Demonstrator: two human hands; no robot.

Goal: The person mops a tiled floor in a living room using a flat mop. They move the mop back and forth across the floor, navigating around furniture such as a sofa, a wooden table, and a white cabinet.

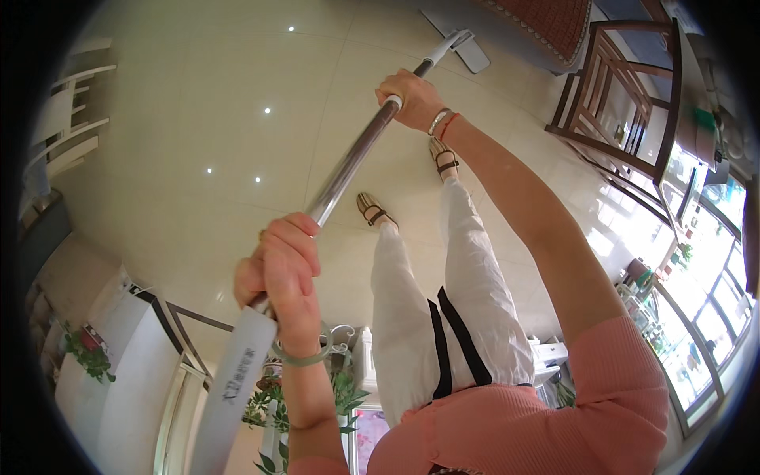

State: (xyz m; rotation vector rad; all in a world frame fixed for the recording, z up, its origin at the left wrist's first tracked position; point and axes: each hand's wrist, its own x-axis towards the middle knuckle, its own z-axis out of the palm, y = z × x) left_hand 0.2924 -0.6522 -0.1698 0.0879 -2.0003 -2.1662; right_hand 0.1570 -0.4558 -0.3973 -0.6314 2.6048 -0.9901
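The mop (pixel 351 166) was held slantwise across the view, with its flat head (pixel 474 55) low at the floor (pixel 182 95), just beside the covered furniture (pixel 546 28). By the left hand (pixel 289 265) the pole was gripped near its white handle, the fingers being curled around it. By the right hand (pixel 412 99) it was gripped further down, at a white collar, with the fingers also wrapped around.

It was judged that the flat head could be caught on the hanging edge of the cover if it were pushed further in. The wooden chair (pixel 671 103) could be knocked if the head were swung widely to the right. The white handle could be struck against the houseplant (pixel 273 396) if the pole were pulled back too far. A slip of the shoes (pixel 445 162) could be caused if the shiny floor was wet, but this could not be told.

As for containers, a small reddish pot (pixel 89 337) with a leafy plant was seen at the left; the houseplant's own pot could not be made out clearly.
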